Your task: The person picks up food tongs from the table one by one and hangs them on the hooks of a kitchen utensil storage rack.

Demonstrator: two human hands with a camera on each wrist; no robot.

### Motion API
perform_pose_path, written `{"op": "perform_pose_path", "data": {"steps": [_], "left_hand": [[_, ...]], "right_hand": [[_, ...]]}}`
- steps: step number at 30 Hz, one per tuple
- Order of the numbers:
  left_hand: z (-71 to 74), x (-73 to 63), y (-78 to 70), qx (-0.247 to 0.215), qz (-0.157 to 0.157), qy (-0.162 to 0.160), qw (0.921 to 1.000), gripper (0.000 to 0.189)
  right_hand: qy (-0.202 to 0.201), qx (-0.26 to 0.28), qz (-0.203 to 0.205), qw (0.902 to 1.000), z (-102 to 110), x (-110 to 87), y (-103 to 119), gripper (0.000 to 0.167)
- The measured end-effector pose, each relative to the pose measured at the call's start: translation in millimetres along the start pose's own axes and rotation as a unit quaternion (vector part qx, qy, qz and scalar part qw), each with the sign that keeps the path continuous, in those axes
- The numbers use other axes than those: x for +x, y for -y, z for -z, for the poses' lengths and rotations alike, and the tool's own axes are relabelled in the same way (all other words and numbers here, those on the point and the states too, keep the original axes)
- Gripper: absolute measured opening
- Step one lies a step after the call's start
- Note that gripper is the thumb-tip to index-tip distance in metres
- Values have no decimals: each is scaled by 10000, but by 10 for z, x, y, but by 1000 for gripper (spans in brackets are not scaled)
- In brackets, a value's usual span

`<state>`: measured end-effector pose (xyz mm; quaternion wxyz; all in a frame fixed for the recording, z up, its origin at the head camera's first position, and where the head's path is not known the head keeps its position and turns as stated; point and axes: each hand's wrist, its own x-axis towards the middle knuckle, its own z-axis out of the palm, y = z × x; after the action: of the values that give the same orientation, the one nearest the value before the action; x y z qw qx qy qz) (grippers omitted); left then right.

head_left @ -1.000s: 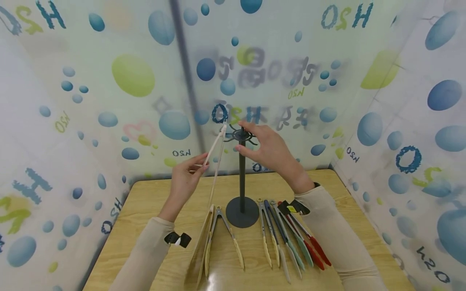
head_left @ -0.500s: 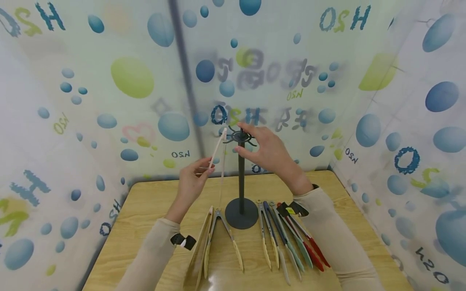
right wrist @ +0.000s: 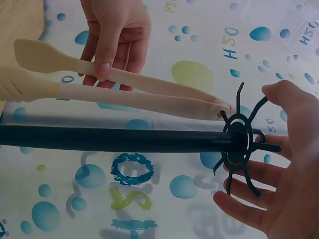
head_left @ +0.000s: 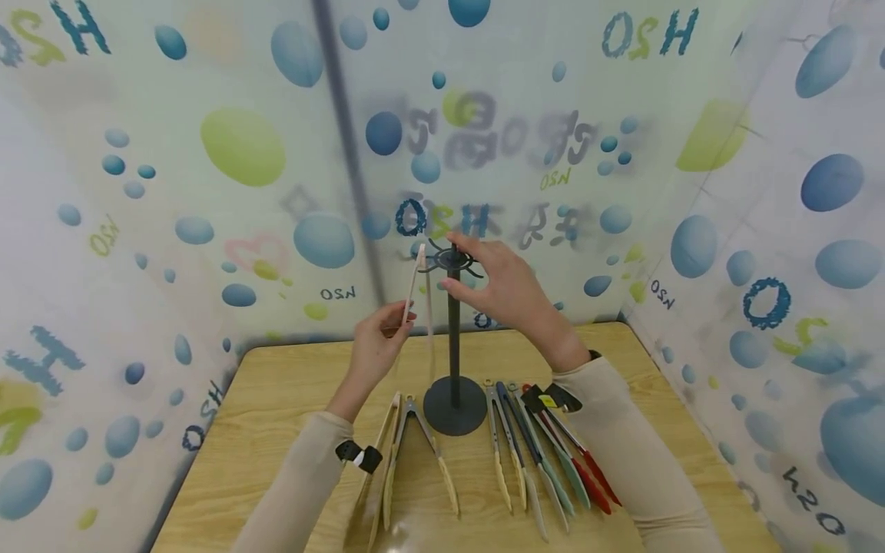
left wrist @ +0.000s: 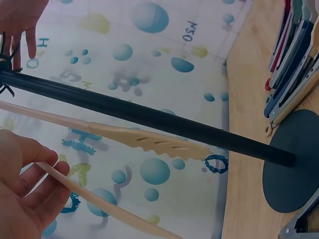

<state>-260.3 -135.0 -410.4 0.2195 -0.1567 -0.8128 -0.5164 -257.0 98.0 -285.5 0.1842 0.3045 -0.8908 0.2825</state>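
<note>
A pair of beige kitchen tongs [right wrist: 134, 99] hangs beside a black utensil stand [head_left: 454, 338], hinge end up. My left hand [head_left: 376, 346] pinches one arm of it between thumb and fingers. The other arm hangs free, its scalloped tip [left wrist: 149, 142] alongside the pole in the left wrist view. In the right wrist view, the hinge end overlaps a curved hook [right wrist: 224, 117] on the stand's hook ring [right wrist: 237, 142]. My right hand [head_left: 515, 292] spreads its fingers and thumb around that ring from the right; the thumb tip is at a hook's end.
On the wooden table [head_left: 297, 392], several tongs lie right of the stand's round base [head_left: 455, 418]: cream [head_left: 508, 453], grey-tipped [head_left: 535, 468], green and red ones [head_left: 594, 476]. Left of it lie spread cream tongs [head_left: 415, 430] and another long pair [head_left: 376, 461]. Patterned curtains enclose the table.
My left hand has moved right, bringing the beige tongs closer to the pole and turning their arms nearer upright. My right hand stays at the hook ring.
</note>
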Motion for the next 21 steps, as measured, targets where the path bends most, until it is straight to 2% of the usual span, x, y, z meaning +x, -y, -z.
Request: {"op": "perform_pose_path", "data": {"steps": [13, 21], "left_hand": [[-82, 12, 100, -122, 370, 89, 9992, 31], [-129, 0, 188, -177, 307, 125, 9993, 33]], "right_hand": [[0, 4, -34, 10000, -14, 12, -4, 68], [-9, -23, -41, 10000, -10, 5, -3, 68]]}}
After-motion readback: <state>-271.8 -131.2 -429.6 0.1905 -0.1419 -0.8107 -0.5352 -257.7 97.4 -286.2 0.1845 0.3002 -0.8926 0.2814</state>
